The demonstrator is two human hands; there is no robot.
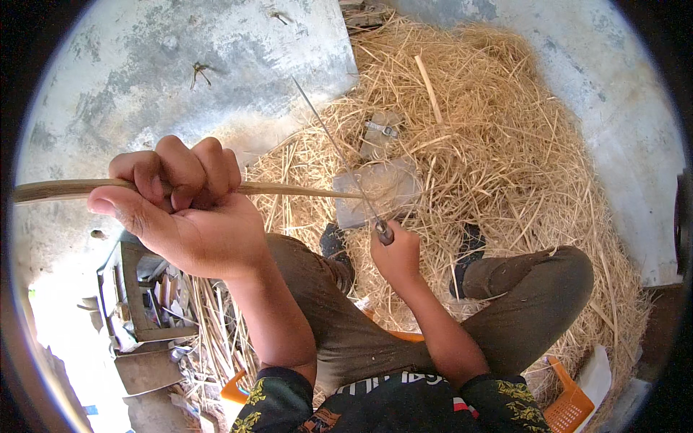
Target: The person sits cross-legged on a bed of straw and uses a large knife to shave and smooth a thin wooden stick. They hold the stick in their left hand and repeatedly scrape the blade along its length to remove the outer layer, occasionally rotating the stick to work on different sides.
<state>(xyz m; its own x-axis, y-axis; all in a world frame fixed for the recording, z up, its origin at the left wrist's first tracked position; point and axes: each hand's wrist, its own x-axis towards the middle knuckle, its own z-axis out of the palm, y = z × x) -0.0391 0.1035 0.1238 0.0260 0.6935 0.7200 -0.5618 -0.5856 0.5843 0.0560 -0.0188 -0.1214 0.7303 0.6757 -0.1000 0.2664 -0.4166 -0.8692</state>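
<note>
My left hand (206, 216) is raised on the left with its fingers wrapped round a long strip of wood or bamboo (289, 189). One end of the strip runs off toward the left rim; its thinner end reaches the middle of the view. There it meets or crosses the blade of a long, narrow knife (333, 143), though whether they touch I cannot tell. Closed round the knife's dark handle is my right hand (399, 263), in front of my lap. The blade points up and away to the left.
A deep heap of straw-coloured shavings (498, 137) covers the floor ahead, with a grey block (379, 189) among them between my feet. A pale wall (216, 50) rises behind. On the left stand a wooden-framed box of scraps (155, 299) and a bundle of thin strips (216, 314). Orange chair parts (570, 397) show beside me.
</note>
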